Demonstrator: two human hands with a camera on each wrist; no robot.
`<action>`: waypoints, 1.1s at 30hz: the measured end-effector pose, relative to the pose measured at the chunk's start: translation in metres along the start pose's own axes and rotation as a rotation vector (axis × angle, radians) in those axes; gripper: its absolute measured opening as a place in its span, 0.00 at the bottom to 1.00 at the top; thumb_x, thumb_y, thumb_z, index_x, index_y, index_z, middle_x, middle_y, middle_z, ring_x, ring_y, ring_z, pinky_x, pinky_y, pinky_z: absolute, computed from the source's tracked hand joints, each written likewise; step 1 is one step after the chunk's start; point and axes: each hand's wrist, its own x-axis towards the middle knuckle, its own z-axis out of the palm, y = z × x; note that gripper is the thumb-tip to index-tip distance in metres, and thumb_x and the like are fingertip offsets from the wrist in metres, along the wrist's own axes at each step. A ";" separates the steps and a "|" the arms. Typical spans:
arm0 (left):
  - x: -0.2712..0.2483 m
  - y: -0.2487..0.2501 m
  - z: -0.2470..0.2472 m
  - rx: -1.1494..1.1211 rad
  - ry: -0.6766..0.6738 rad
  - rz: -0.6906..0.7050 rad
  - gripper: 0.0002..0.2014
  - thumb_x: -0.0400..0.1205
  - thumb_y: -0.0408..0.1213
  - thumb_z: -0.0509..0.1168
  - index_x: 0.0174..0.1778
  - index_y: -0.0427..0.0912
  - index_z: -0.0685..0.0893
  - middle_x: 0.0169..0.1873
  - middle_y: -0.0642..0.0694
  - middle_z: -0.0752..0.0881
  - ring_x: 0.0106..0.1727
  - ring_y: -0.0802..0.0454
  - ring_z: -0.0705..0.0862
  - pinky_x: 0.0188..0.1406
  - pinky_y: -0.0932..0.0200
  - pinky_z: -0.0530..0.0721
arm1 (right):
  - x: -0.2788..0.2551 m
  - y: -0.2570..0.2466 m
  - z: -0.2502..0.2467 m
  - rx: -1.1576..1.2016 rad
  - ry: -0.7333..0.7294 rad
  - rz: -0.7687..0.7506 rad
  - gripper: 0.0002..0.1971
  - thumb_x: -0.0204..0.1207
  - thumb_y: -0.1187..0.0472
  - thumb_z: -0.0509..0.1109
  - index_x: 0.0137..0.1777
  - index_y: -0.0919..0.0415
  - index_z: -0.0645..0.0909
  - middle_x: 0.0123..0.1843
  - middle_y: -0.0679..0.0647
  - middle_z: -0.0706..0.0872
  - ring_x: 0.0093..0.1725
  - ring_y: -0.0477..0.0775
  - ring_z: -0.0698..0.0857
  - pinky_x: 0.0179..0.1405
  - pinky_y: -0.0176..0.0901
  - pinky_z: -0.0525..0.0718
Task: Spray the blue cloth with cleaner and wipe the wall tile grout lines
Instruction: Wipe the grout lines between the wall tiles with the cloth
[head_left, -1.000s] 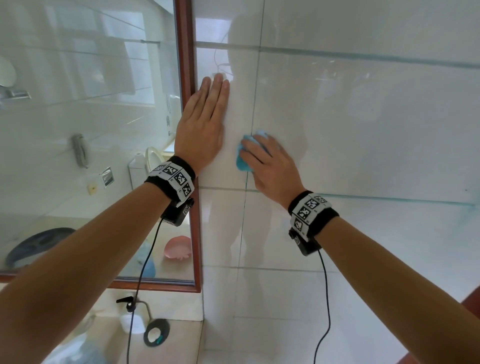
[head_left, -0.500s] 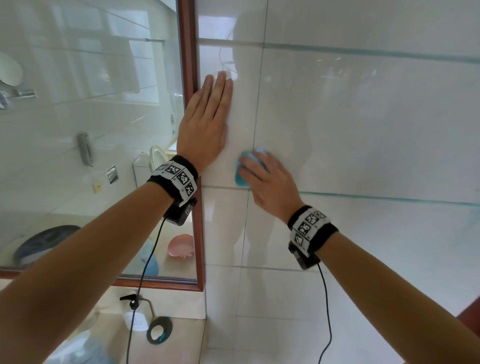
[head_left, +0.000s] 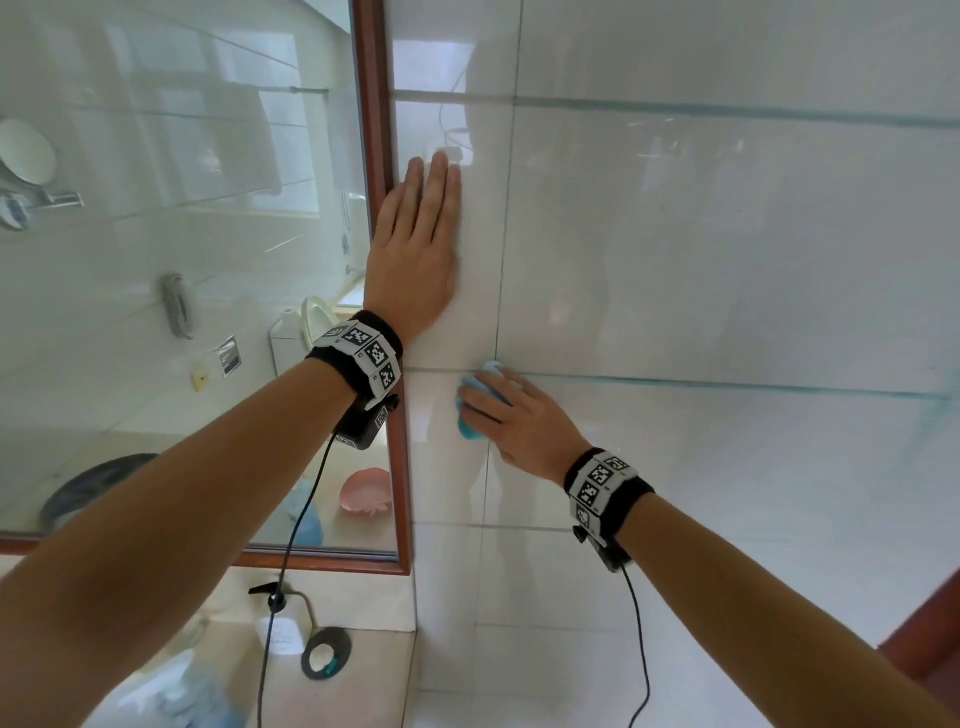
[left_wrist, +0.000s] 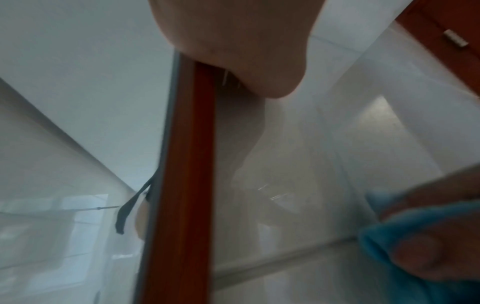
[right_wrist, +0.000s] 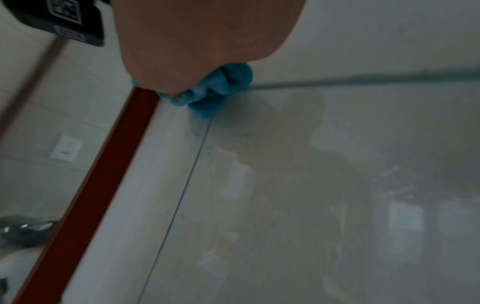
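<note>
Bright, glary head view; both wrist views dim and blurred.

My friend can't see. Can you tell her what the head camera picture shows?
A person's right hand presses a bunched blue cloth onto white wall tiles where two grout lines cross. Their left hand lies flat on the tile above, beside a red-brown mirror frame.

mirror (head_left: 182, 260) left of tiled wall (head_left: 727, 260), cloth (head_left: 470, 410) on wall
</note>
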 end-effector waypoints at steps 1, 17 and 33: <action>0.000 0.006 -0.002 -0.019 -0.014 -0.023 0.35 0.86 0.34 0.55 0.91 0.33 0.55 0.90 0.35 0.57 0.91 0.35 0.56 0.90 0.41 0.57 | 0.006 -0.001 -0.005 -0.009 0.004 -0.034 0.17 0.81 0.72 0.60 0.65 0.61 0.84 0.73 0.58 0.84 0.75 0.68 0.81 0.80 0.65 0.75; -0.008 0.015 -0.017 -0.138 -0.190 -0.033 0.36 0.82 0.29 0.48 0.91 0.30 0.52 0.90 0.31 0.54 0.91 0.31 0.50 0.92 0.45 0.49 | -0.057 0.037 0.008 0.069 -0.034 0.088 0.19 0.80 0.69 0.66 0.69 0.59 0.84 0.76 0.55 0.83 0.76 0.64 0.81 0.77 0.59 0.79; -0.056 0.098 -0.009 -0.261 -0.195 -0.171 0.38 0.81 0.21 0.54 0.89 0.26 0.51 0.90 0.29 0.52 0.92 0.36 0.50 0.92 0.44 0.56 | -0.161 0.091 -0.034 0.076 -0.014 0.199 0.19 0.76 0.70 0.67 0.66 0.59 0.85 0.73 0.52 0.84 0.73 0.61 0.82 0.77 0.57 0.80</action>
